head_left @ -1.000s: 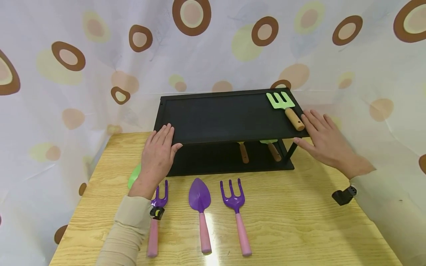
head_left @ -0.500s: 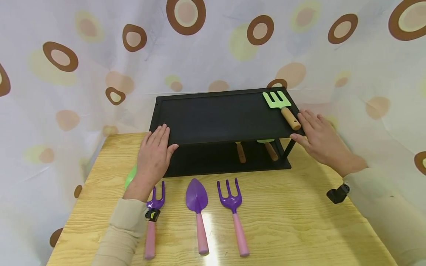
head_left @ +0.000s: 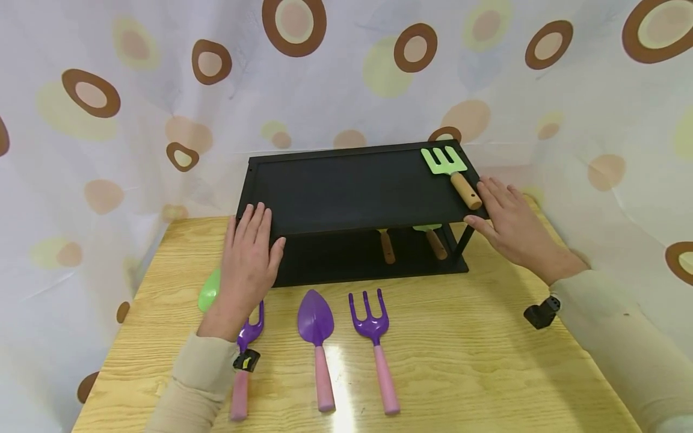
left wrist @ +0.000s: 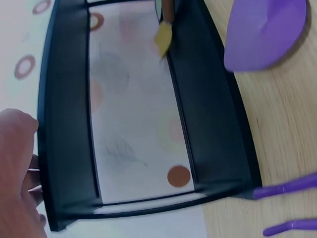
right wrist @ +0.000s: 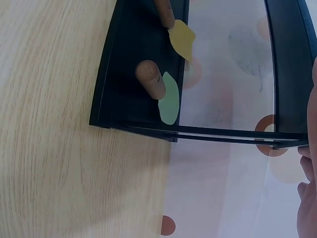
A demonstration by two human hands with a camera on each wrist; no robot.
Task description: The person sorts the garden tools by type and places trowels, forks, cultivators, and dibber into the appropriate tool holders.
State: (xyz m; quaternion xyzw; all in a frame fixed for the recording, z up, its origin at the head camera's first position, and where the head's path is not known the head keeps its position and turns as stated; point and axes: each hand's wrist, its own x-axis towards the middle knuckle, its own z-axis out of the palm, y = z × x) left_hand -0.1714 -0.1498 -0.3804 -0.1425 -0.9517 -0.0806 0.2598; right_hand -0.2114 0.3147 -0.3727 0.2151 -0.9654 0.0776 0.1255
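A black two-tier rack [head_left: 341, 195] stands against the back cloth. My left hand [head_left: 246, 270] rests with straight fingers on the front left corner of its top tier. On the right edge of that tier lies my right hand [head_left: 511, 225], fingers extended, thumb at the front corner. Just inside the right hand is a light green hand fork [head_left: 464, 189] with a wooden handle. The lower tier bears two wooden-handled tools, one with a yellow blade [right wrist: 182, 39] and one with a light green blade [right wrist: 169, 101]. The upper tier hides their far ends in the head view.
In front of the rack lie a purple trowel [head_left: 316, 319] and a purple hand fork [head_left: 370, 325], both pink-handled. Another purple fork [head_left: 251, 331] is partly under the left wrist. A bright green piece [head_left: 210, 291] shows left of that wrist. Patterned cloth [head_left: 335, 78] hangs behind.
The whole head view has shifted, so rack and tools appear slightly farther left. The left hand's fingers have spread a little on the corner. Both hands stay at the rack.
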